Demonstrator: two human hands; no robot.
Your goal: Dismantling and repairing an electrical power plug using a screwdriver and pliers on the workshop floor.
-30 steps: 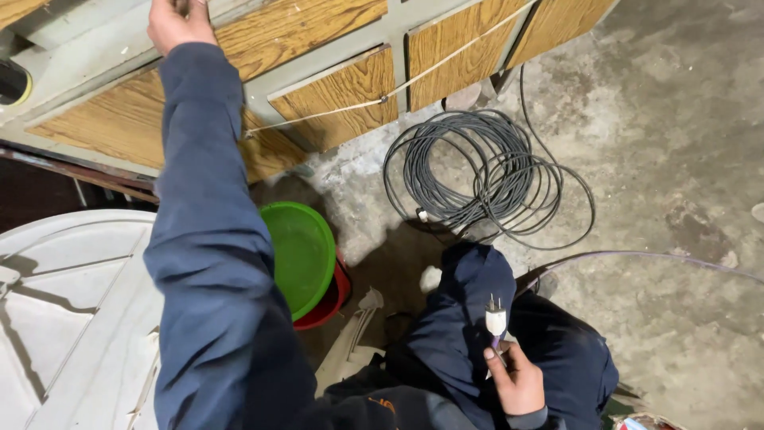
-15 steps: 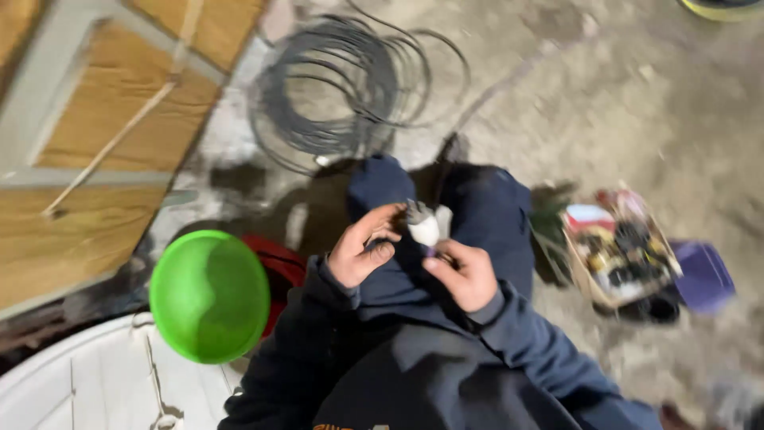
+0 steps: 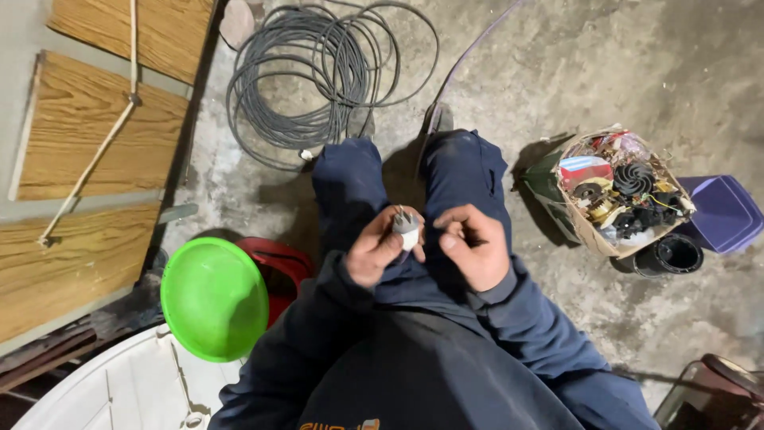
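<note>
The left hand (image 3: 374,255) pinches a small white plug-like part (image 3: 407,231) between thumb and fingers, its short metal prongs pointing up, held over the lap between the navy-clad knees; the right hand (image 3: 473,247) is loosely curled just beside it at three o'clock, fingertips near the part, though whether they touch it is hard to tell. Outward, a coil of grey cable (image 3: 318,72) lies on the concrete floor at twelve o'clock, a green bowl (image 3: 213,299) sits at eight o'clock over a red container (image 3: 278,267), and a cardboard box of odd parts (image 3: 617,195) rests at three o'clock beside a purple bin (image 3: 720,211).
</note>
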